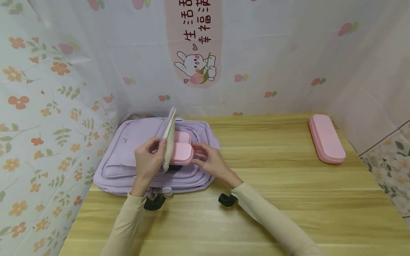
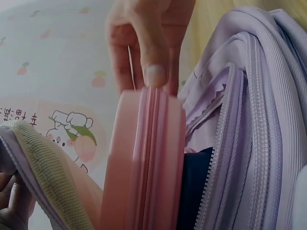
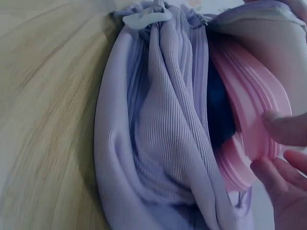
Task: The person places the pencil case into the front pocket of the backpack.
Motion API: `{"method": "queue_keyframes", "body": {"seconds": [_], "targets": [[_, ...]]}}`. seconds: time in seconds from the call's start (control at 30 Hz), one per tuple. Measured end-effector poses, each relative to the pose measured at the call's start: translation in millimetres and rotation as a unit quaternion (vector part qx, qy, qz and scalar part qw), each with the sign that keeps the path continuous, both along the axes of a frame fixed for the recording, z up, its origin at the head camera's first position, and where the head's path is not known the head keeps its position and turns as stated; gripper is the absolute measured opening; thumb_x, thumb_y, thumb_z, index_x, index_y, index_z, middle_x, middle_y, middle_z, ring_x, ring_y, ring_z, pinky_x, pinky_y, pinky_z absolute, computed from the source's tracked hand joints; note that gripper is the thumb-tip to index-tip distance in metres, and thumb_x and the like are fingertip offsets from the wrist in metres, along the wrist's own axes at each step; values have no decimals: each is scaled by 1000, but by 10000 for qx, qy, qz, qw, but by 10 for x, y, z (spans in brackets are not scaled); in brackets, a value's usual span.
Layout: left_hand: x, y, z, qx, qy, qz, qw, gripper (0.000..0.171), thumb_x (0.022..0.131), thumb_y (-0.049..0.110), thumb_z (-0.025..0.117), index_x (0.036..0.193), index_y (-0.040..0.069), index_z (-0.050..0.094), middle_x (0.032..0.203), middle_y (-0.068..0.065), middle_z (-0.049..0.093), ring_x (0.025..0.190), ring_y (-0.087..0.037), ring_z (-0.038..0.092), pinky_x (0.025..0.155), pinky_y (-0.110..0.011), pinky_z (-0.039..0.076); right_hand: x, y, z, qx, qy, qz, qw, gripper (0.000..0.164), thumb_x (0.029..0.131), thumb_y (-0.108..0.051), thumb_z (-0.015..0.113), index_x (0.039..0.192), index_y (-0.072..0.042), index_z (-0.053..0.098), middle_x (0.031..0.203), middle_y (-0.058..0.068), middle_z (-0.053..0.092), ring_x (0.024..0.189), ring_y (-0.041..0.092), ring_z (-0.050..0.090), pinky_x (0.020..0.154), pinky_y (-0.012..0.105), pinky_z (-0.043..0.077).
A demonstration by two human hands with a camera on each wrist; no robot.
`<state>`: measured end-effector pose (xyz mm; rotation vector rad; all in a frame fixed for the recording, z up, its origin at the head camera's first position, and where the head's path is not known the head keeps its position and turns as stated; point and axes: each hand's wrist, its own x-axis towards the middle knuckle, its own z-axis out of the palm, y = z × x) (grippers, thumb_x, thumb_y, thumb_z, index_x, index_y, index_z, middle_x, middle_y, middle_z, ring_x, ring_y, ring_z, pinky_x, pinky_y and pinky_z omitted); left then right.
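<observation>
A lilac backpack lies on the table with its front pocket unzipped. My left hand grips the pocket's raised flap by its edge. At the pocket's mouth, my right hand pinches the end of a pink zip case, thumb on one side and fingers on the other. The case's far end is hidden behind the flap in the head view. A second pink case sits beside it inside the pocket, partly covered. Something dark blue shows in the pocket next to the held case.
Another pink case lies at the far right of the wooden table. Two black pieces stand near the backpack's front edge. Printed curtains hang behind and at the sides.
</observation>
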<state>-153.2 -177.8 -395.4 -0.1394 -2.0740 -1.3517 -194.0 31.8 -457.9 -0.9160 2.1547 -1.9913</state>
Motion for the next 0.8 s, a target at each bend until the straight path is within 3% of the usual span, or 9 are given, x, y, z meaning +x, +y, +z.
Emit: {"method": "queue_keyframes", "body": {"seconds": [0.2,0.57,0.8], "targets": [[3,10,-5,-10,3,-39,10000,9,91,2,72,90,-5,76,80,-21,75,72,9,65,68,-8,54,-28,-131,9,202,211,-437,9986,52,79,9,80,127,11,59,125,29,67,115,40,67,97,44,56],[15,44,-48,109,-181,-7,9998,9,90,3,73,92,-5,76,79,-22,74,68,7,63,64,-7,52,-42,-127,-45,-197,-418,-246,9986,52,79,11,79,126,14,57,123,33,66,111,43,68,93,33,58],[22,29,-85,-59,-320,29,9995,10,91,5,73,92,-4,77,78,-20,75,69,5,63,65,-6,51,-36,38,13,277,277,-395,9985,43,85,8,74,124,15,59,119,35,66,108,47,67,93,42,58]]}}
